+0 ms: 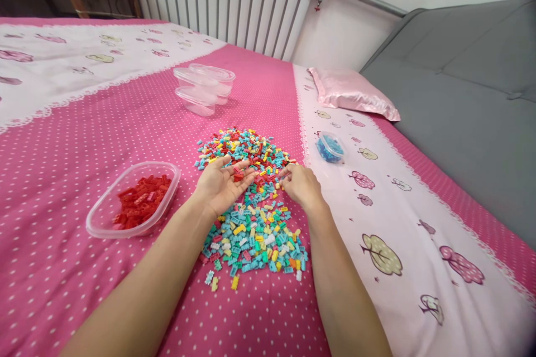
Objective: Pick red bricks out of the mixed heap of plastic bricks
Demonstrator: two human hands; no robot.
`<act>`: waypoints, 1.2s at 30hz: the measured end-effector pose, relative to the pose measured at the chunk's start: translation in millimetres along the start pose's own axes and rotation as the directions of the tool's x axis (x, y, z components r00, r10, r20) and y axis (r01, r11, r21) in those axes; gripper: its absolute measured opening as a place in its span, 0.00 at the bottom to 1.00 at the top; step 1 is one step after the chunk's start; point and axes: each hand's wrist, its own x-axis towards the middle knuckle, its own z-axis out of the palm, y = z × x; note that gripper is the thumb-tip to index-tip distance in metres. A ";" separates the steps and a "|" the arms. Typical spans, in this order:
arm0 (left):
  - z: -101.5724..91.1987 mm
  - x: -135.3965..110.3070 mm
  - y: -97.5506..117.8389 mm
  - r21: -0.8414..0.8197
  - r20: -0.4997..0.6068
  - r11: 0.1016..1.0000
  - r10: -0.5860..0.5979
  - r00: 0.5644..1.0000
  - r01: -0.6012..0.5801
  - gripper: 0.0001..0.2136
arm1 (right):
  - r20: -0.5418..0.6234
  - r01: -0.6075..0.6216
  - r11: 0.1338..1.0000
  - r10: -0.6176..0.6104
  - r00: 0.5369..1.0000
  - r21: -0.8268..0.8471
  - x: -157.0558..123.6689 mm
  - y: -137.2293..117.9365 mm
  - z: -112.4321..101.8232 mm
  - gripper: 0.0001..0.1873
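"Room around the brick pile point(255, 237)?"
"Bedspread point(134, 122) beneath and either side; left, tub point(104, 203) of red bricks point(144, 201); right, box point(337, 144) of blue pieces point(328, 150)."
"Hands?"
"At its edges: left hand point(218, 185) open under red pieces point(238, 177), right hand point(304, 183) pinched, contents impossible to tell."

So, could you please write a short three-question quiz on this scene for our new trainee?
1. Multiple choice: what colour are the bricks in the large tub at the left of the picture?
A) green
B) red
C) white
2. True or false: the left hand's palm faces down.
3. Short answer: which hand is nearer the small tub of blue pieces?

Key:
1. B
2. False; the left hand is palm up.
3. The right hand.
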 end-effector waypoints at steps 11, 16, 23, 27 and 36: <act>1.4 0.0 0.1 0.000 -0.009 1.000 -0.003 1.000 0.003 0.16 | -0.004 0.277 0.961 -0.277 0.961 0.021 3.9 -3.1 13.2 0.15; 2.1 -0.2 0.1 0.002 -0.018 1.000 -0.002 1.000 0.002 0.16 | 0.033 0.183 0.982 -0.181 0.983 -0.056 -0.1 -5.9 10.6 0.17; 1.1 0.8 -1.0 0.007 -0.003 1.000 0.008 1.000 -0.008 0.16 | -0.015 0.151 0.985 -0.153 0.988 -0.086 1.3 -6.5 13.4 0.15; 1.8 0.2 -1.3 0.003 -0.019 1.000 0.009 1.000 -0.009 0.16 | -0.068 0.165 0.983 -0.171 0.983 -0.086 1.8 -6.5 15.6 0.14; 0.6 1.1 -0.8 -0.002 -0.019 1.000 0.004 1.000 -0.004 0.16 | -0.196 0.298 0.934 -0.260 0.946 0.199 9.1 2.2 12.5 0.10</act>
